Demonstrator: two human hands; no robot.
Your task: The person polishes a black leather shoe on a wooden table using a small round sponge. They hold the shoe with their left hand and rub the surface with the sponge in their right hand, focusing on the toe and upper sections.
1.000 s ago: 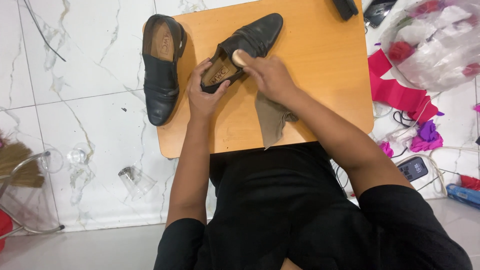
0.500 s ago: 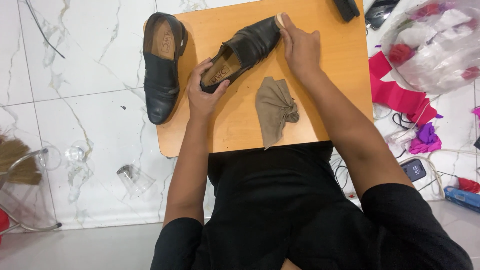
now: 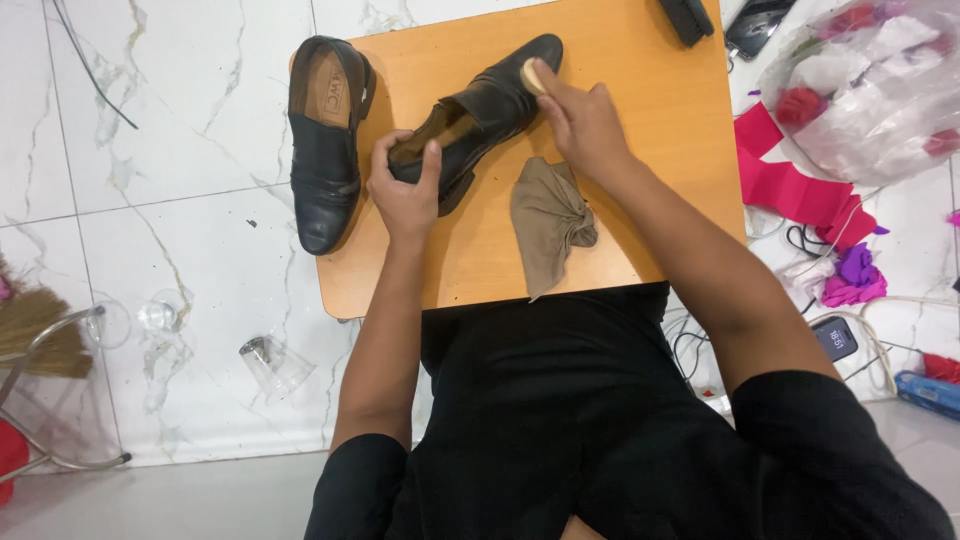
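Note:
A black leather shoe (image 3: 490, 105) lies on its side on a small orange wooden table (image 3: 640, 130). My left hand (image 3: 407, 190) grips its heel end, thumb over the opening. My right hand (image 3: 580, 120) holds a small tan brush (image 3: 532, 76) against the shoe's upper near the toe. A crumpled brown cloth (image 3: 550, 220) lies on the table just below my right wrist. The second black shoe (image 3: 325, 140) rests sole down at the table's left edge, partly overhanging it.
A dark brush (image 3: 686, 18) lies at the table's far edge. White marble floor (image 3: 150, 200) surrounds the table, with clear glasses (image 3: 270, 365) on it at left. A plastic bag (image 3: 870, 80), pink paper scraps, cables and a phone (image 3: 835, 338) crowd the right side.
My right hand left the shoe's opening, let go of the cloth, went to the toe, and now presses a brush on the upper. The left hand shifted its grip at the heel.

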